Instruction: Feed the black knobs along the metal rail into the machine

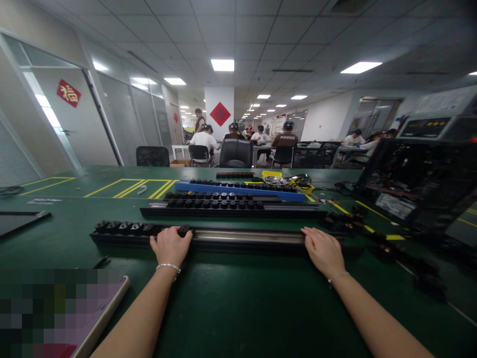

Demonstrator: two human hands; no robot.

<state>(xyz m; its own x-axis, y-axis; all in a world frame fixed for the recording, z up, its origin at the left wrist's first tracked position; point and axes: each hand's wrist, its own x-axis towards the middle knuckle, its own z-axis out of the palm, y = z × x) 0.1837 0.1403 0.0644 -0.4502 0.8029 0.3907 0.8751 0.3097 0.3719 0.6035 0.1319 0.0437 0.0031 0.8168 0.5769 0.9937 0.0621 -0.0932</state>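
Observation:
A long black rail [242, 237] with a silver channel lies across the green table [231, 308] in front of me. Several black round parts [122, 227] sit along its left part. My left hand [169, 246] rests on the rail's near edge, fingers curled over it by the last black part. My right hand [323, 250] lies on the rail toward its right end, fingers flat on top. Both hands touch the same rail.
Two more rails with black parts lie behind, one black [223, 205], one blue [238, 189]. An open computer case [417, 184] stands right, loose black parts [387, 248] beside it. A tablet [59, 318] lies near left. Seated people and chairs [235, 152] fill the background.

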